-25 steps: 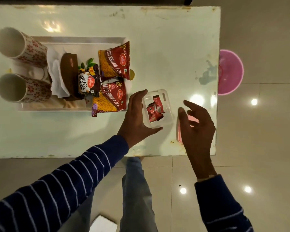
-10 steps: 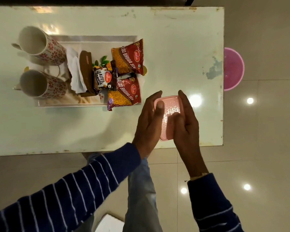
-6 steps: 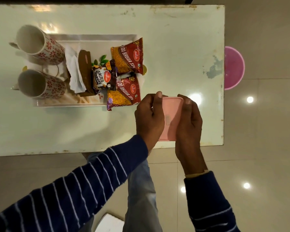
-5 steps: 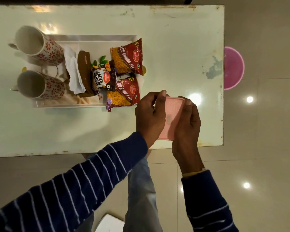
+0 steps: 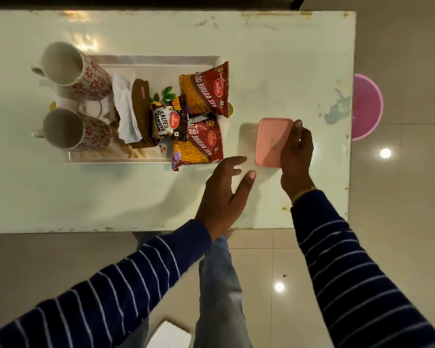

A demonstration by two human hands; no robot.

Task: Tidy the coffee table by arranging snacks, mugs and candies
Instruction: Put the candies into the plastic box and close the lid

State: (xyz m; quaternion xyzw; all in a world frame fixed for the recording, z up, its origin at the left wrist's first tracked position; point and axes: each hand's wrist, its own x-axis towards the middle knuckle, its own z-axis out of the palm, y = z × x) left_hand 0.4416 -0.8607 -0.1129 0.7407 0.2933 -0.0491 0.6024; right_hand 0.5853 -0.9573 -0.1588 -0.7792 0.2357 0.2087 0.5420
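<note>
A small candy box with a pink lid (image 5: 271,141) sits closed on the pale coffee table (image 5: 274,59), right of the tray. My right hand (image 5: 295,156) grips its right edge. My left hand (image 5: 224,194) hovers open just left of the box, touching nothing. The white tray (image 5: 161,60) holds two red snack packets (image 5: 206,90) (image 5: 199,144), a salted peanuts packet (image 5: 170,121), a brown wallet-like item (image 5: 141,109), white tissue (image 5: 124,109) and two floral mugs (image 5: 73,66) (image 5: 76,130) lying on their sides. The candies are hidden under the lid.
A pink tub (image 5: 367,106) stands on the floor beyond the table's right edge. The table's near edge runs just past my wrists. My legs and a white object (image 5: 168,335) are below, on the tiled floor.
Both hands pressed the pink lid onto the candy box. Now my left hand has let go and drawn back left, while my right hand has shifted the closed box slightly farther onto the table.
</note>
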